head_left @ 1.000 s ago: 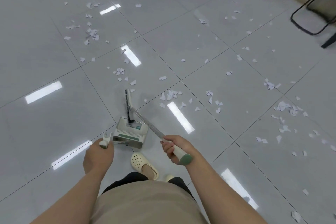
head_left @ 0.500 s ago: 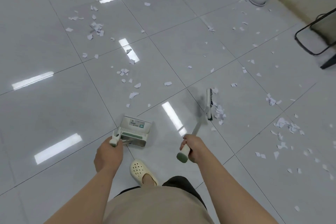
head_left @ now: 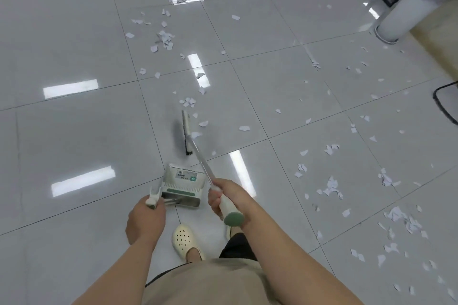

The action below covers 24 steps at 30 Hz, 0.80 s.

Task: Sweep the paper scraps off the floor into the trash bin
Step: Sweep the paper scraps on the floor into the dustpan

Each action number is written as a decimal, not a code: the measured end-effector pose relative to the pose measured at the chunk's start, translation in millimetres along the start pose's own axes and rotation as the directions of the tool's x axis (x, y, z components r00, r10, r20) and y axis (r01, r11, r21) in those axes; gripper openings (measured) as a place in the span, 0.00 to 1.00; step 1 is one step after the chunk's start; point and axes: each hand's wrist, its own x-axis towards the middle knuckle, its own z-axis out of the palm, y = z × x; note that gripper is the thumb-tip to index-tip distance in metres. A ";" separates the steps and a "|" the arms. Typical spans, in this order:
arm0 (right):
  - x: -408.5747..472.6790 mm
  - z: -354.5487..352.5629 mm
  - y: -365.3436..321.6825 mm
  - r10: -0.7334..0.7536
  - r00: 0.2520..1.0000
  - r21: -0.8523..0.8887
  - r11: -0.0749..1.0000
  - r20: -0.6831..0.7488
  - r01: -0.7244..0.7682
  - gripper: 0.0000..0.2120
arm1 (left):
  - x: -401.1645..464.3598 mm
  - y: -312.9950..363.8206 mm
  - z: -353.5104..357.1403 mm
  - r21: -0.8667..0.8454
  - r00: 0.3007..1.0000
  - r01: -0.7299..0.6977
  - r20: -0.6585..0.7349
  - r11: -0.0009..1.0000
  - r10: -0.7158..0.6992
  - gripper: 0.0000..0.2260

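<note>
In the head view, the right hand (head_left: 226,199) is wrapped round the broom (head_left: 198,153) handle, its head on the floor (head_left: 74,136) just beyond the dustpan (head_left: 183,187), whose handle the left hand (head_left: 146,218) grips. Paper scraps (head_left: 189,102) lie scattered beyond the broom head and far right of both hands; the dustpan's contents cannot be made out.
</note>
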 end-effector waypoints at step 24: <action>54.3 -51.0 -191.5 -0.203 0.878 -0.157 0.976 -0.434 0.148 0.05 | -23.8 117.4 53.6 -0.096 0.962 0.175 -0.193 0.980 -0.191 0.09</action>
